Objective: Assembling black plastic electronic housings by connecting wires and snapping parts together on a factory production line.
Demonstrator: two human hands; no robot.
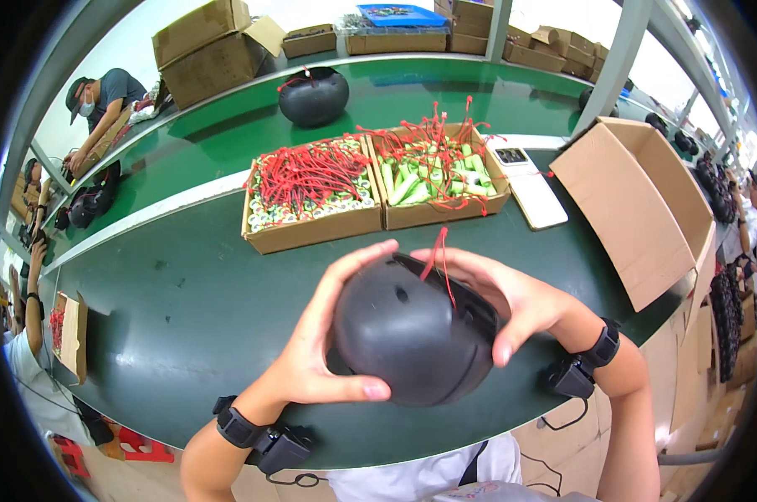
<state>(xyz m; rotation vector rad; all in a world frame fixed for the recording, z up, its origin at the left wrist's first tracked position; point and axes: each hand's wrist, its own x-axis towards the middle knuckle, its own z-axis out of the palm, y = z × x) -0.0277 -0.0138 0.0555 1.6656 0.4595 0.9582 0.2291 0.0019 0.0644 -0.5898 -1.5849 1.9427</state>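
Note:
Between my hands is a round, glossy black plastic shell [403, 335], held over the near side of the dark green table. My left hand [315, 343] wraps its left side, thumb at the lower front and fingers at the top. On the right, my right hand [512, 297] grips the edge beside an opening in the shell. Red wires [437, 261] with a small plug stick up out of that opening. What lies inside is mostly hidden. Beyond the shell, an open carton [311, 238] holds battery cells with red leads, and an adjoining carton [445, 217] holds green-wrapped battery packs with red leads.
A white phone-like device [539, 199] lies right of the cartons. A large open cardboard box [633, 209] stands at the right. Across the green conveyor [228, 134] sits another black shell [314, 99]. Co-workers [110, 96] are at the left; a small carton [73, 335] lies at the table's left end.

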